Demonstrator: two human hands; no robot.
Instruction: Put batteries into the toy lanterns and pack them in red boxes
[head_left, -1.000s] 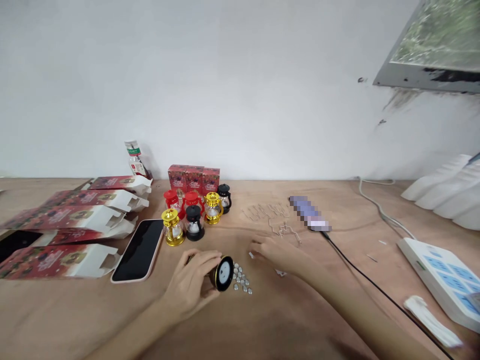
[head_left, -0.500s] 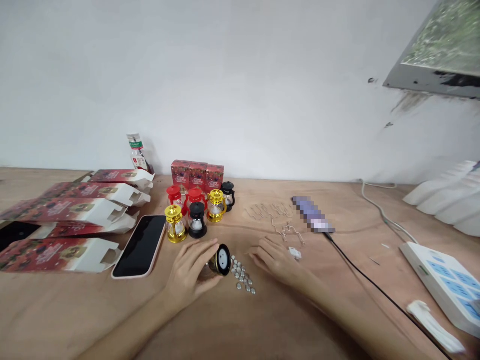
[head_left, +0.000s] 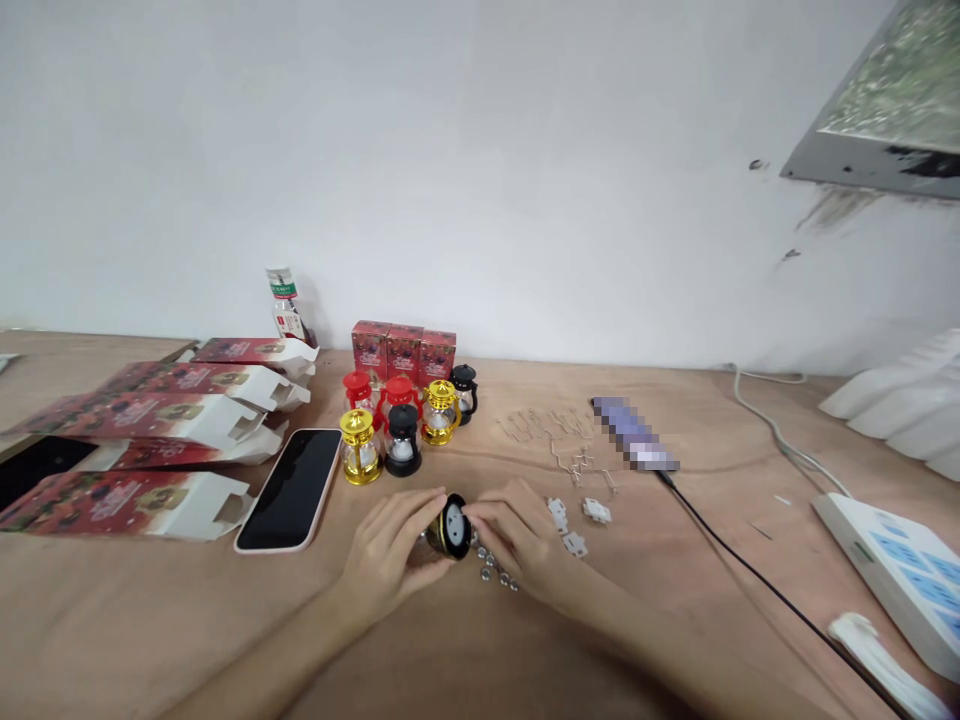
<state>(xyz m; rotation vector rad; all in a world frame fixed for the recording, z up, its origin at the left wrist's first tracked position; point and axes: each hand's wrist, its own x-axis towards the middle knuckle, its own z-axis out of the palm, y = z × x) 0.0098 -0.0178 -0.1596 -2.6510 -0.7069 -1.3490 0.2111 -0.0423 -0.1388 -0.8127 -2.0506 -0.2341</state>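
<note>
The left hand grips a small black-and-gold lantern tipped sideways, its base facing the right hand, whose fingertips meet at the rim, pinching something or nothing, I cannot tell. Loose round silver cells and flat white plastic pieces lie beside the right hand, so this base looks unfinished. Beyond the left hand, six upright red, gold and black lanterns seem done, while red cardboard cartons to its left have unclosed white flaps.

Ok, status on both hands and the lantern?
Left hand gripping lantern, tipped sideways. Right hand at its base. Loose silver discs close by, partly hidden by right hand.
</note>
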